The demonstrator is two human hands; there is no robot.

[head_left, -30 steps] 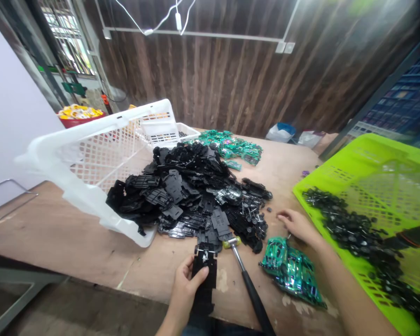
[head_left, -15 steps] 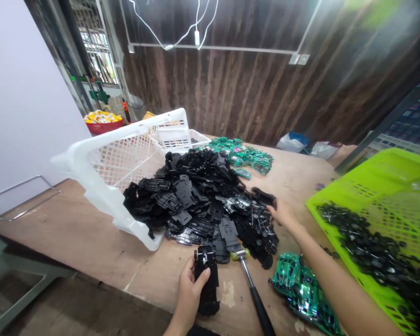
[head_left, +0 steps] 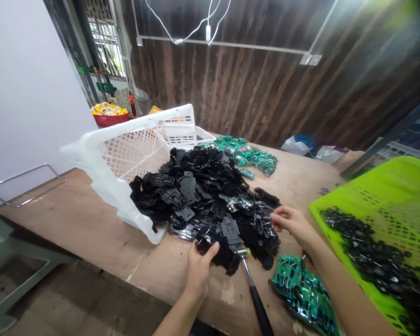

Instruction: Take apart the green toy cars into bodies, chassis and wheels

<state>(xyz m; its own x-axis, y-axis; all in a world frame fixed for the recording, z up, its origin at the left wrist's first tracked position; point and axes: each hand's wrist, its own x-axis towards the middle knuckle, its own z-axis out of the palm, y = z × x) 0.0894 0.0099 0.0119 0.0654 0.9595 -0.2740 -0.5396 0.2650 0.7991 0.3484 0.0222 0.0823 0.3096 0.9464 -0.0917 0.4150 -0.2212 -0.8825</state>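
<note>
Our left hand (head_left: 199, 267) holds a long black plate (head_left: 222, 253) at the near side of a heap of black parts (head_left: 201, 186), thumb across its top. The plate's long axis slants: the end with a shiny fitting points up and left, the other down and right, near the head of a hammer (head_left: 255, 290). Our right hand (head_left: 294, 223), thumb and fingertips close together, is by the heap's right edge; we cannot tell whether it pinches anything.
</note>
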